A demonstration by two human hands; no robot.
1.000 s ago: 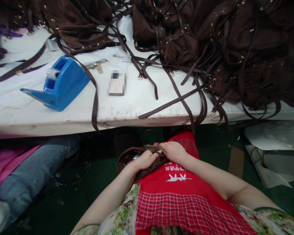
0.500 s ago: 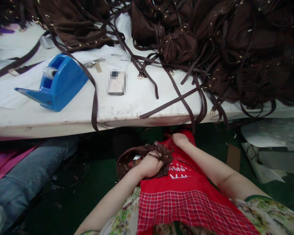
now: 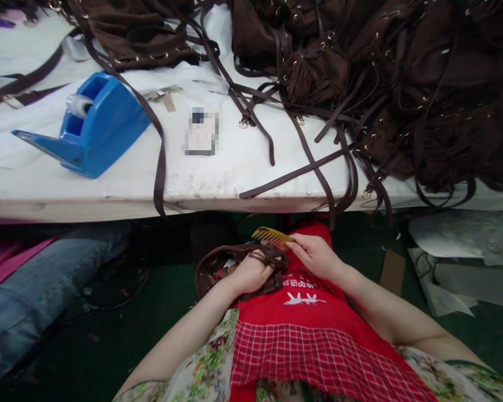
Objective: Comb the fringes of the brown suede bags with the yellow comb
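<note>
On my lap, over a red apron [image 3: 276,310], lies a dark brown bag [image 3: 207,265] with its mouth open to the left. My left hand [image 3: 251,273] is closed around a bunch of its brown fringe [image 3: 274,258], the strands sticking out past the fingers. A yellow wide-toothed comb [image 3: 272,234] is pinched in my right hand [image 3: 314,254], its teeth pointing down toward the fringe. The comb sits at the far side of the fringe; whether they touch I cannot tell.
The white table edge [image 3: 218,205] runs just beyond my lap. On it are a blue tape dispenser [image 3: 109,123], a blurred-out card-like item [image 3: 202,132] and a heap of brown bags [image 3: 436,100] with straps hanging over. A person's jeans-clad leg [image 3: 62,285] is at left.
My right hand has moved left toward the bag, and the comb's teeth now show over the fringe. The left hand keeps its grip. The whole view has shifted slightly.
</note>
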